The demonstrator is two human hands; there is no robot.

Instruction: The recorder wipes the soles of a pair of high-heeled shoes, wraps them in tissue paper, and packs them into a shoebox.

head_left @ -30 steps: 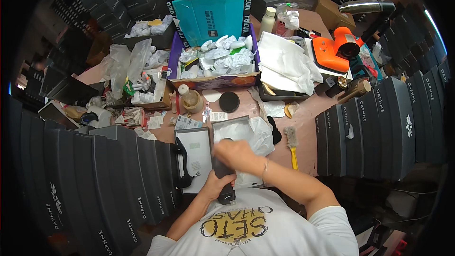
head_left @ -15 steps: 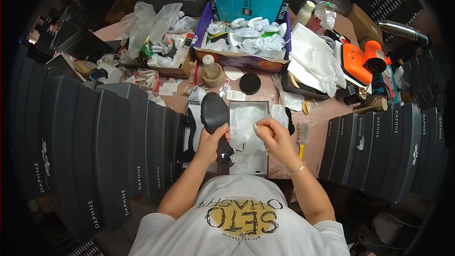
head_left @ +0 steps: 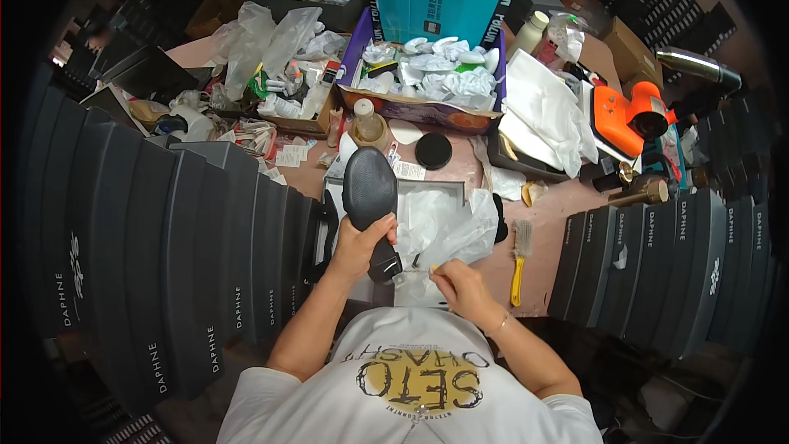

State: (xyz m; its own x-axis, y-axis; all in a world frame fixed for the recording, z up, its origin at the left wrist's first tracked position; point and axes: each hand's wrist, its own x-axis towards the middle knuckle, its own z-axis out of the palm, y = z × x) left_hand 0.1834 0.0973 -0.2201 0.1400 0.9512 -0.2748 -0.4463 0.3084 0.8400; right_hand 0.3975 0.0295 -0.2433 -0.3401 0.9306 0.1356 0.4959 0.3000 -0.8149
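Note:
My left hand (head_left: pixel 359 247) is wrapped round the middle of a black shoe (head_left: pixel 370 185), tilted with its dark sole facing up. Close to my shirt, my right hand (head_left: pixel 464 288) pinches a small pale yellowish piece (head_left: pixel 434 269), whose kind I cannot make out. Beneath and between both hands sits an open shoe box (head_left: pixel 450 186) holding crumpled white tissue paper (head_left: pixel 427 218). A black shoe partly shows in the box left of my left hand.
Stacks of dark shoe boxes (head_left: pixel 189 230) (head_left: pixel 666 255) flank me. A yellow-handled brush (head_left: pixel 518 259) lies right of the box. Beyond are a round black lid (head_left: pixel 433 150), a glass jar (head_left: pixel 367 127), a purple carton (head_left: pixel 423 111) of paper wads and an orange tool (head_left: pixel 620 119).
My right hand has come down toward my body with its fingers pinched. The shoe in my left hand has risen slightly away from me. White tissue has shifted and spread to the right.

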